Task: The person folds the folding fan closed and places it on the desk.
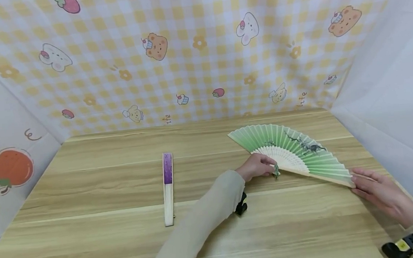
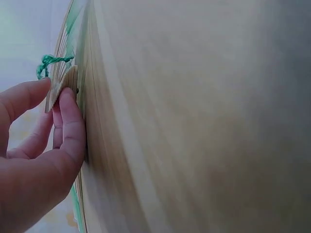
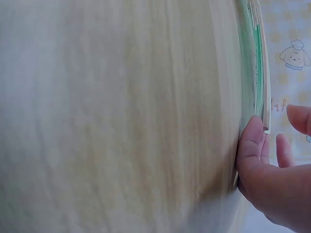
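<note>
A green folding fan [image 1: 288, 140] with a dark branch print lies spread on the right half of the table. At its pivot end, my left hand [image 1: 255, 166] pinches the gathered pale ribs [image 2: 69, 80] between thumb and fingers. A small green cord tassel [image 1: 276, 172] hangs there beside the fingertips. My right hand [image 1: 381, 191] touches the outer end of the fan's near guard stick with extended fingers. In the right wrist view its thumb [image 3: 299, 119] stands apart from the stick [image 3: 266, 73].
A folded fan [image 1: 168, 187], purple above and pale below, lies left of the left forearm on the wooden table [image 1: 97, 187]. A yellow checked cloth [image 1: 186, 65] hangs behind the table, with white cloth [image 1: 389, 72] along the right side.
</note>
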Demonstrator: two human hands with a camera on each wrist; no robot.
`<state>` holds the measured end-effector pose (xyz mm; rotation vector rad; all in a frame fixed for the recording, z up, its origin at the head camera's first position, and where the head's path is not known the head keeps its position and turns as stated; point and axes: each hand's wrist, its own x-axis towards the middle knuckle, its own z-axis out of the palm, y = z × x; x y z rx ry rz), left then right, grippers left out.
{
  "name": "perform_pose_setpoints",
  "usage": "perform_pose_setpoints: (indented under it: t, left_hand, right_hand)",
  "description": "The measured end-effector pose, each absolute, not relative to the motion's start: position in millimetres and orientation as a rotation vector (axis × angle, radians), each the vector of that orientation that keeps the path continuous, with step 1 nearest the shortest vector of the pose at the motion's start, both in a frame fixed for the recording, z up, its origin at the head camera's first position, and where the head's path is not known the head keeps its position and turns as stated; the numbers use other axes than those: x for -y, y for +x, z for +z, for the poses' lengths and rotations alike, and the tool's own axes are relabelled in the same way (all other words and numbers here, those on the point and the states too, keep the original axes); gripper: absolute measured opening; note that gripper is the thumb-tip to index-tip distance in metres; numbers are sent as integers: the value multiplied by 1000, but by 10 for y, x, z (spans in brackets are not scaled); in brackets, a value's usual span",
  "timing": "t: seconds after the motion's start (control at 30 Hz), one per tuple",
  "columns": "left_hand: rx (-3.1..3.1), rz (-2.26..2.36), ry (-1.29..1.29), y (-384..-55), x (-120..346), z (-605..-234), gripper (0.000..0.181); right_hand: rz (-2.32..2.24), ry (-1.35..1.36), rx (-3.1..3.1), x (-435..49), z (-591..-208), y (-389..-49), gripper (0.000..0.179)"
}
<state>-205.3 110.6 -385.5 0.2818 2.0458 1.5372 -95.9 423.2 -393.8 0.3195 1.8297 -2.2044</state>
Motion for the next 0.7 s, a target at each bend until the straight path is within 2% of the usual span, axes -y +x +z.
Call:
perform_pose_setpoints:
  t: [0.7]
  left_hand:
    - [-2128,1457,361,-1990,-1012,-3840,12]
  right_hand:
    - [-2164,355,-1858,-4126,-3920,-829,25]
